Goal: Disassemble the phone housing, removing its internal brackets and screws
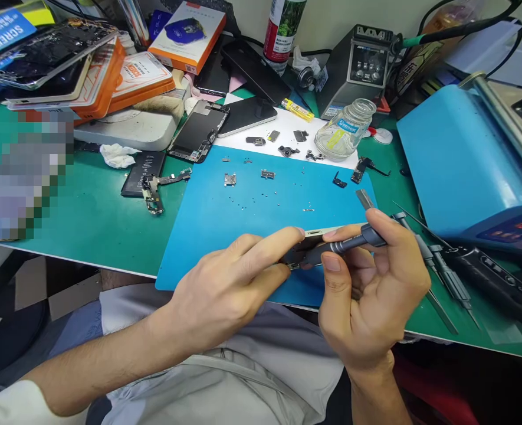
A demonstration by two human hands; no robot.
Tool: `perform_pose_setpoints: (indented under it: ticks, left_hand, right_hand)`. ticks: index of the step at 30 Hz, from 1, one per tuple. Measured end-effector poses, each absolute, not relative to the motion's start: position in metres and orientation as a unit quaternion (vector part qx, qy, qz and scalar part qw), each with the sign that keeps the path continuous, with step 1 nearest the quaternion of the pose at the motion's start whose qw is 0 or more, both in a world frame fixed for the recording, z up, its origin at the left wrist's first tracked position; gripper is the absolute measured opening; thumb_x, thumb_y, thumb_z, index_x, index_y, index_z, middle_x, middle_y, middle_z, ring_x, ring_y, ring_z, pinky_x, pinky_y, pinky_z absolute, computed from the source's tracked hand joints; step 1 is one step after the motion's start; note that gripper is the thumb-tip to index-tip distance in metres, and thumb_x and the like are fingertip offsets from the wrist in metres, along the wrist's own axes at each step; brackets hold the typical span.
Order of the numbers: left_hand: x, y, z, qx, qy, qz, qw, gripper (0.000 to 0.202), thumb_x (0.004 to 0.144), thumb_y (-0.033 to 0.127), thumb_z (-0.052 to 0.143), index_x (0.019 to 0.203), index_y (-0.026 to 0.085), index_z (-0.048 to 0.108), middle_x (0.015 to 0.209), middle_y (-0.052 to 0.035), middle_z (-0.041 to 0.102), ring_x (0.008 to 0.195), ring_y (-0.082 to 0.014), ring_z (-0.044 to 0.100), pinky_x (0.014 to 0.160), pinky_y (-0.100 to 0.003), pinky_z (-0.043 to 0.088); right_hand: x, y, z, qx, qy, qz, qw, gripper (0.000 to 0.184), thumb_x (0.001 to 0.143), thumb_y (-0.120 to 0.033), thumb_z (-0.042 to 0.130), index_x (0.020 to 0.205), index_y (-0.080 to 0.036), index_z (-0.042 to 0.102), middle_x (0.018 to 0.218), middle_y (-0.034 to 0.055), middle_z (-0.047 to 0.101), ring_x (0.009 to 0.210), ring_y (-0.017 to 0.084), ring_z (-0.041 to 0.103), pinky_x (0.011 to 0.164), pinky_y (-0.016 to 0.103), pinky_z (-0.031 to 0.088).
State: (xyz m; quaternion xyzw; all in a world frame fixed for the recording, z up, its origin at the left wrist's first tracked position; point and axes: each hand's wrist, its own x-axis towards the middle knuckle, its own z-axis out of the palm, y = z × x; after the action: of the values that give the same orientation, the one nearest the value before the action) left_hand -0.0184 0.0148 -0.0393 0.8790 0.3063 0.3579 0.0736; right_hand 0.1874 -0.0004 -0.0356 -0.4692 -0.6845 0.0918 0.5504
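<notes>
My left hand (229, 280) is closed on the near left end of a phone housing (316, 232), tilted above the blue mat (199, 212). Much of the housing is hidden behind my fingers. A dark screwdriver (349, 242) is gripped between the thumb and fingers of my right hand (376, 283), its shaft pointing left into the housing. From behind the right fingers pokes a flat metal tool end (364, 199), probably tweezers. Just beyond my hands, tiny screws and small metal parts (268, 174) are scattered over the mat.
A glass jar (347, 133) and loose phone parts lie on white paper behind the mat. To the right are a blue machine (446, 171), several screwdrivers (453, 283) and a black handheld tool (495, 280). A phone screen (199, 130), battery (143, 171) and stacked boxes (88, 88) occupy the left.
</notes>
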Motion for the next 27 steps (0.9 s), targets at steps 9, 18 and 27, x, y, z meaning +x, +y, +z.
perform_pose_setpoints:
  ticks: [9, 18, 27]
  left_hand:
    - [-0.017, 0.017, -0.038, 0.877, 0.297, 0.373, 0.063, 0.015, 0.112, 0.008, 0.055, 0.118, 0.015, 0.066, 0.149, -0.0097, 0.070, 0.104, -0.0174, 0.076, 0.086, -0.034, 0.066]
    - [-0.018, 0.015, -0.038, 0.879, 0.307, 0.360, 0.066, 0.012, 0.111, 0.011, 0.060, 0.118, 0.019, 0.066, 0.148, -0.0089, 0.070, 0.106, -0.0173, 0.077, 0.086, -0.032, 0.067]
    - [-0.017, 0.016, -0.037, 0.880, 0.306, 0.359, 0.062, 0.009, 0.109, 0.011, 0.064, 0.116, 0.016, 0.066, 0.148, -0.0109, 0.071, 0.104, -0.0182, 0.077, 0.083, -0.033, 0.067]
  right_hand:
    - [0.182, 0.008, -0.024, -0.460, -0.767, -0.120, 0.431, 0.073, 0.092, -0.009, 0.081, 0.159, -0.019, 0.054, 0.133, 0.0142, 0.072, 0.112, 0.026, 0.073, 0.085, 0.036, 0.071]
    - [0.188, 0.005, -0.033, -0.454, -0.736, -0.032, 0.502, 0.067, 0.099, -0.017, 0.062, 0.164, -0.033, 0.052, 0.143, 0.0102, 0.065, 0.121, 0.030, 0.072, 0.077, 0.044, 0.072]
    - [0.190, 0.004, -0.037, -0.438, -0.727, -0.060, 0.525, 0.069, 0.092, -0.018, 0.073, 0.158, -0.030, 0.059, 0.133, 0.0084, 0.070, 0.110, 0.025, 0.076, 0.065, 0.034, 0.069]
